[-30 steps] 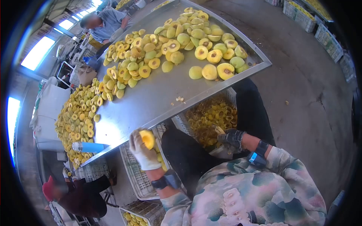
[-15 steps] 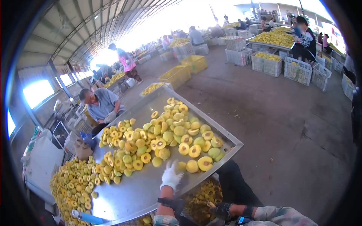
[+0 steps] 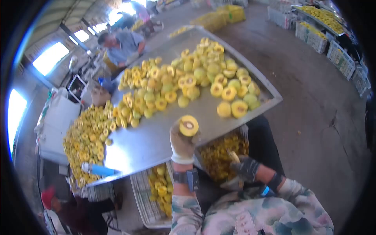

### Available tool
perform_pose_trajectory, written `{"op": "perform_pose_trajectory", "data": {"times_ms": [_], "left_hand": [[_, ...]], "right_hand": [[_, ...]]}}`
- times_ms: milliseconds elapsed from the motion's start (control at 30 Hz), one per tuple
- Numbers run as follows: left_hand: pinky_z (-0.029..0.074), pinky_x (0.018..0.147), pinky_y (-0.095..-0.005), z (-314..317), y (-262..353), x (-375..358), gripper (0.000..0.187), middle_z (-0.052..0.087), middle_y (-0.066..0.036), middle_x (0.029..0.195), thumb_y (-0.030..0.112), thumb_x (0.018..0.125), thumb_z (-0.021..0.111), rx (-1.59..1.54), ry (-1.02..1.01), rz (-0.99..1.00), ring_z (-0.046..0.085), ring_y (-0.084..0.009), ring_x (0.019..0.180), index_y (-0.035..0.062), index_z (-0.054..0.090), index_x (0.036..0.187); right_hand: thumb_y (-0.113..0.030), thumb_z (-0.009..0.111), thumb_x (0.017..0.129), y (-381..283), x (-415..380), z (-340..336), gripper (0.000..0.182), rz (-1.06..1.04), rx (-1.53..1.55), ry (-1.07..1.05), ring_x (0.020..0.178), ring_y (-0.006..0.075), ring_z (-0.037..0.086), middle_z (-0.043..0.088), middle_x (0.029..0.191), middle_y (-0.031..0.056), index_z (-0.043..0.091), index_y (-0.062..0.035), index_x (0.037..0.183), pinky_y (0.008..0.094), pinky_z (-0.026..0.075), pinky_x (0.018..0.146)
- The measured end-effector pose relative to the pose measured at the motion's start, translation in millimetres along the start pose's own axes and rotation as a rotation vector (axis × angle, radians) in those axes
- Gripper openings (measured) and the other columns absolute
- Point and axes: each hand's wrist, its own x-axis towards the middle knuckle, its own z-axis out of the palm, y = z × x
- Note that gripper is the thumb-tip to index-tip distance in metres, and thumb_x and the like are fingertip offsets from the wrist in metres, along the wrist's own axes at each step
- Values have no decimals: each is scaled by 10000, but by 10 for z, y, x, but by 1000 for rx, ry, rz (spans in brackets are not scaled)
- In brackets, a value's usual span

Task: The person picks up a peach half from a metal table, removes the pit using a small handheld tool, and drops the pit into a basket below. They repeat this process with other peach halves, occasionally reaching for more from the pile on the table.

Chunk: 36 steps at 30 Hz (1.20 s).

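Note:
A halved yellow fruit [image 3: 188,125], cut face and brown centre showing, is held by my left hand [image 3: 181,145] in a whitish glove over the near edge of the metal table [image 3: 145,141]. My right hand [image 3: 246,168], in a dark glove, is closed on a small tool with a pale handle [image 3: 234,156], whose far end I cannot make out. It is above a crate of brownish-yellow scraps [image 3: 223,154]. Halved fruits [image 3: 156,88] lie heaped across the table.
A white crate [image 3: 147,199] with fruit pieces stands below the table. A blue cylindrical object [image 3: 98,169] lies at the table's left corner. One co-worker [image 3: 123,47] sits beyond the table, another person [image 3: 74,207] is at the lower left. Filled crates [image 3: 313,37] stand at right.
The view has tilted down. My left hand, earlier spread over the table near the fruits, now holds a halved fruit. My right hand still holds the tool.

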Motion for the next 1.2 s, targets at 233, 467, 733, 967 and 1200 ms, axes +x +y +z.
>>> {"op": "perform_pose_trajectory", "data": {"times_ms": [233, 467, 733, 967, 1200], "left_hand": [[533, 681, -300, 215, 22, -550, 302, 600, -140, 961, 126, 877, 564, -534, -28, -96, 612, -220, 836, 65, 438, 1145], [501, 742, -291, 498, -107, -794, 520, 605, -116, 938, 489, 956, 294, 301, 400, 200, 595, -213, 857, 44, 531, 1080], [482, 735, -276, 685, -93, -915, 503, 599, -81, 913, 437, 984, 290, 121, 478, 101, 582, -164, 825, 19, 570, 1001], [452, 685, -241, 738, -118, -1013, 526, 604, -60, 815, 398, 992, 305, 492, 517, 199, 554, -122, 734, -19, 615, 908], [457, 592, -228, 639, 17, -979, 577, 608, -59, 690, 440, 975, 343, 441, 213, -263, 550, -112, 615, -18, 644, 796]], "right_hand": [[-231, 584, 889, -428, -161, 477, 184, -270, -177, -75, 545, 72, 469, 524, 673, -18, 552, -77, 984, 240, 386, 468], [-211, 593, 873, -471, -128, 715, 178, -268, -181, -46, 502, 94, 477, 541, 641, 5, 566, -64, 971, 260, 383, 443], [-210, 602, 856, -322, -21, 751, 208, -356, -260, 26, 514, 151, 529, 562, 648, 73, 561, -34, 959, 296, 413, 465], [-244, 606, 831, -152, 84, 582, 254, -740, -697, 8, 844, 362, 599, 610, 855, 229, 591, -26, 962, 397, 457, 689], [-273, 601, 854, -220, -42, 361, 264, -282, -564, -262, 633, 263, 603, 608, 700, 131, 589, -26, 949, 352, 457, 572]]}}
